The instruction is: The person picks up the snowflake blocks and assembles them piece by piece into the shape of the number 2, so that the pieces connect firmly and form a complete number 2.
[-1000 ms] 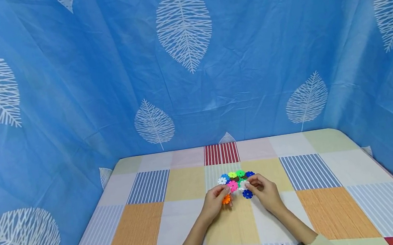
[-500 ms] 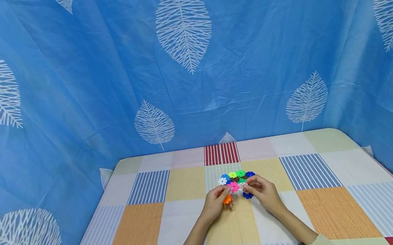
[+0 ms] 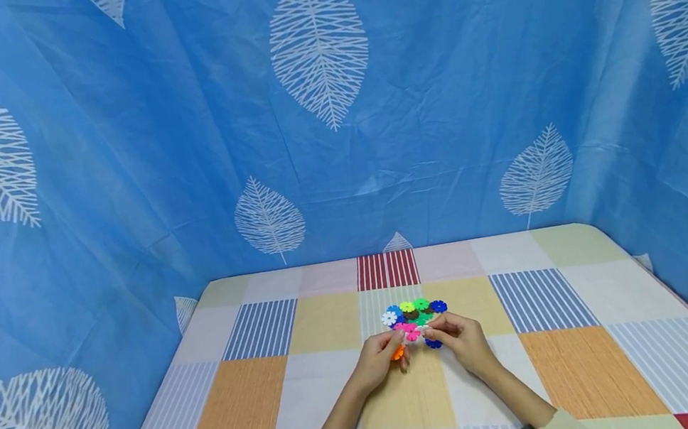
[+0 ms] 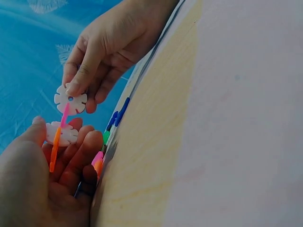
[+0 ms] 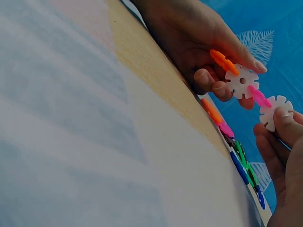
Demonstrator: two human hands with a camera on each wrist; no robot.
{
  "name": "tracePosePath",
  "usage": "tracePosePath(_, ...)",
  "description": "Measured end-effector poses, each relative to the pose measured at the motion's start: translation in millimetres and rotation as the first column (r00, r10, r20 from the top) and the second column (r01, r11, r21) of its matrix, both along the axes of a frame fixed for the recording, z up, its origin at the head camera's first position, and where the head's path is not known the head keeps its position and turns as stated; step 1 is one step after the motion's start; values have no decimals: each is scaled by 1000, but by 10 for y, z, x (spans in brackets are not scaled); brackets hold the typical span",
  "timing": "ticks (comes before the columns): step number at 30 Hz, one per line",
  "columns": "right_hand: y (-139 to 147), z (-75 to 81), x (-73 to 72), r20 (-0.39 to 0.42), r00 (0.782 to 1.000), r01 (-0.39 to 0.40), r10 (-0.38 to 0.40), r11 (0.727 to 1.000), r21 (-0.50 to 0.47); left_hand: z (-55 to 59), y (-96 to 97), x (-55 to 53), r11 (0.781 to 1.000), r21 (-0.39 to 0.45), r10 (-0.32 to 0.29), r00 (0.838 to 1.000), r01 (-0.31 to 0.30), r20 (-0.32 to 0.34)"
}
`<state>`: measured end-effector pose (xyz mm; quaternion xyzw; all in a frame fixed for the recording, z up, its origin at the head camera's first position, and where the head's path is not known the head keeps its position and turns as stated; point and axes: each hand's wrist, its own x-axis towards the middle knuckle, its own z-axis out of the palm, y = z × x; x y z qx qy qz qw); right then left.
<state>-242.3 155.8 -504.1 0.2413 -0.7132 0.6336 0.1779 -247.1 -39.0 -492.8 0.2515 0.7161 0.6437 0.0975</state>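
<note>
Both hands hold a short chain of slotted plastic snowflake discs above the table. My left hand (image 3: 375, 362) pinches a white disc (image 5: 236, 86) between thumb and fingers. An orange disc (image 4: 55, 151) is slotted into that white one, and so is a pink disc (image 5: 258, 96) on its other side. The pink disc's far edge meets a second white disc (image 4: 71, 108), which my right hand (image 3: 465, 344) pinches by thumb and fingertips. How deeply the pink disc sits in the second white one, I cannot tell.
Several loose discs lie just beyond the hands, among them a white disc (image 3: 389, 318), a yellow disc (image 3: 407, 306), a green disc (image 3: 421, 303) and a dark blue disc (image 3: 438, 307). A patchwork cloth (image 3: 314, 390) covers the table; a blue curtain (image 3: 432, 89) hangs behind.
My right hand has shifted slightly down and toward the left hand. The white disc in its fingers has tilted. My left hand has barely moved.
</note>
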Motion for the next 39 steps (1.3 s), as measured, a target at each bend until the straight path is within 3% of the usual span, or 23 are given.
tracePosePath(14,4,-27,0,-16,1000,-16,16,1000,-4,-15,-9,18,999,-40,-7,999,5,-37)
tracePosePath(18,-2,-26,0,-11,1000,-8,8,1000,-8,-29,-3,11,1000,-3,20,1000,-20,1)
tracePosePath(23,-14,-8,13,-22,998,54,-53,997,55,-36,5,-1,997,72,39,998,-42,43)
tracePosePath(25,-19,-1,19,-49,996,84,-80,993,84,-42,9,-6,995,88,36,999,-39,39)
tracePosePath(32,-23,0,6,-171,980,126,-104,984,126,-308,26,-149,988,146,33,998,-41,58)
tracePosePath(35,-20,-7,-6,-210,974,119,-88,983,143,-302,26,-149,989,144,16,996,-28,88)
tracePosePath(39,3,-86,-62,-244,966,123,-81,979,163,-245,24,-129,994,112,-6,998,-2,66)
